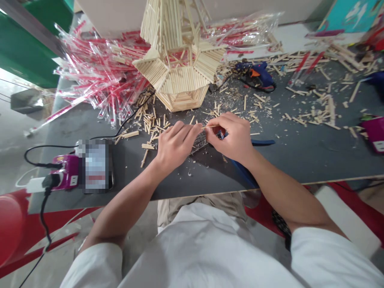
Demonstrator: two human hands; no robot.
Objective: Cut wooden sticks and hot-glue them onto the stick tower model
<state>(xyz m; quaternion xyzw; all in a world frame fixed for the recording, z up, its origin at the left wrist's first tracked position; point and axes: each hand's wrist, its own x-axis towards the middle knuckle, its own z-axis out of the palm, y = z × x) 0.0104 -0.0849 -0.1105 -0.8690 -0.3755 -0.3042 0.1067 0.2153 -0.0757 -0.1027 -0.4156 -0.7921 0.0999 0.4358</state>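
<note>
Wooden stick in curled right hand

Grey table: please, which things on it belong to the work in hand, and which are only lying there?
Likely for the work:
thin stick, pinched in the right hand, left hand close by
stick model
cut stick pieces
blue glue gun

Probably just lying about:
phone
purple socket block
red-striped plastic wrappers
</note>
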